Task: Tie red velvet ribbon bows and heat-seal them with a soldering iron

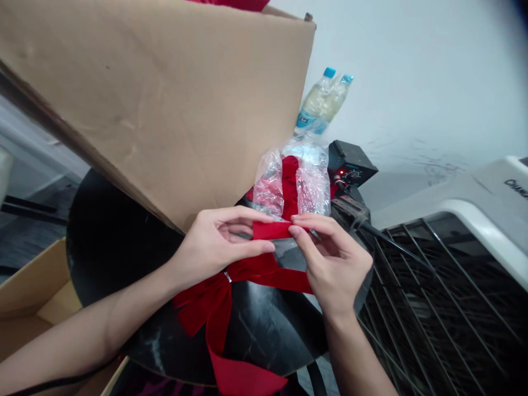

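My left hand and my right hand hold a short flat stretch of red ribbon between them. Each hand pinches it between thumb and fingers. Under my hands lies a red velvet bow, gathered at its middle by a small silvery band. One ribbon tail hangs over the front edge of the round black table, and another strip runs right beneath my right hand. Just beyond my fingers sits a clear plastic bag with red velvet ribbon in and on it.
A large cardboard box stands at the back left, with red material at its top. Two bottles stand by the wall. A black control box with a lit red light and a corded tool are right. A white-framed wire grille borders the right side.
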`<action>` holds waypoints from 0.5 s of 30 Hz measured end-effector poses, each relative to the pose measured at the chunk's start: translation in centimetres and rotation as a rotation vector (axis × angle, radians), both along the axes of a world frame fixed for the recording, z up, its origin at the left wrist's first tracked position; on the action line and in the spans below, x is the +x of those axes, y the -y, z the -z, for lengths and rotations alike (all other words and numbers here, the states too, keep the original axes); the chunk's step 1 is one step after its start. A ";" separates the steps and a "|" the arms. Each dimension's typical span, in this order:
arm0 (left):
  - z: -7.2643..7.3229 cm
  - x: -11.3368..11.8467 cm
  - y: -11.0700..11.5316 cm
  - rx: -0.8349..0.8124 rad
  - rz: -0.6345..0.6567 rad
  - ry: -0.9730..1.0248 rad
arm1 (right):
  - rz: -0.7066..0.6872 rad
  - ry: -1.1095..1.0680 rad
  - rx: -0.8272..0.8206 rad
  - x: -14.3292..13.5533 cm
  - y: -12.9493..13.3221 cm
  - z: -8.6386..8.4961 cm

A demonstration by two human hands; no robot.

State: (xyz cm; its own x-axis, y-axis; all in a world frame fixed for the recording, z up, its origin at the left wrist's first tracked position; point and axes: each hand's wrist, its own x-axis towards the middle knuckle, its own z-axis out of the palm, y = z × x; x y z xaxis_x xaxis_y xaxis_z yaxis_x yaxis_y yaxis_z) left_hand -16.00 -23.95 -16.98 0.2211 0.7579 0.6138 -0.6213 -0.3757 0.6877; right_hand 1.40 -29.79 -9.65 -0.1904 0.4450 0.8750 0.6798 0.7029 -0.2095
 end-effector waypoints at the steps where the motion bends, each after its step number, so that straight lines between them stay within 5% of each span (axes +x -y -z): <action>1: 0.0 0.0 0.1 -0.008 0.020 -0.008 | 0.008 -0.014 -0.009 0.0 0.0 0.2; 8: -0.3 0.0 0.5 -0.060 -0.079 -0.021 | -0.036 -0.114 -0.074 -0.1 0.5 0.8; 15: 0.2 -0.4 0.5 0.078 -0.149 -0.070 | -0.040 0.161 -0.605 0.3 1.8 -3.7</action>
State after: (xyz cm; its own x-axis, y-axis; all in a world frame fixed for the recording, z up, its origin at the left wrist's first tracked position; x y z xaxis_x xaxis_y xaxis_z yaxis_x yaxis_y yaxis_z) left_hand -16.41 -24.49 -17.22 0.1545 0.7359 0.6592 -0.5061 -0.5140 0.6925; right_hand 1.73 -31.60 -5.96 -0.3259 0.8424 0.4291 0.7116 0.5174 -0.4753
